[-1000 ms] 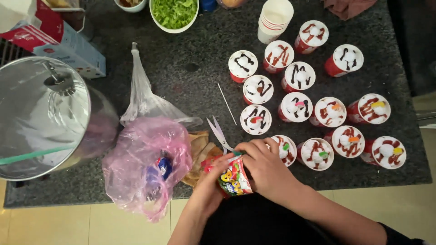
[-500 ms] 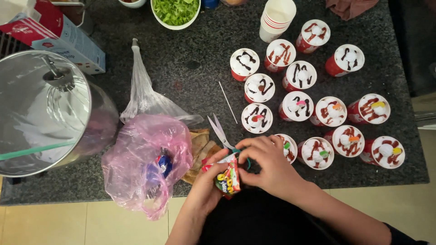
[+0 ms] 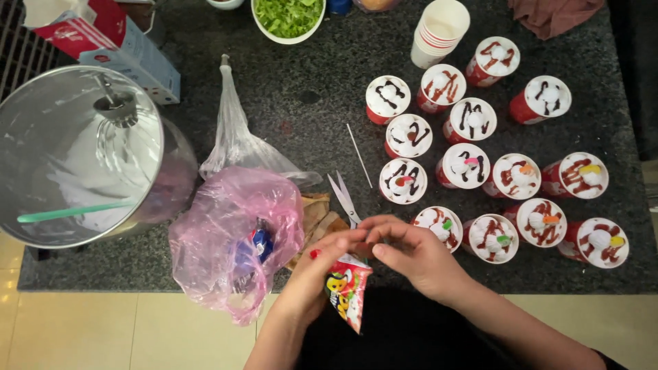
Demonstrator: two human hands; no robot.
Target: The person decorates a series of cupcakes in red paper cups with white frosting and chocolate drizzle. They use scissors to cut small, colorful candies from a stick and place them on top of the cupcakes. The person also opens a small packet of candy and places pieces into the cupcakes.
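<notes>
Both hands, left and right, curled, fingertips pinching packet top, just below scissors.

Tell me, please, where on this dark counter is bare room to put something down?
The widest bare patch of the counter lies between the clear bag, the bowl of greens and the topped cups; only a thin stick lies at its edge. The right side is crowded with cups; the front edge holds both hands, scissors and the pink bag.
</notes>
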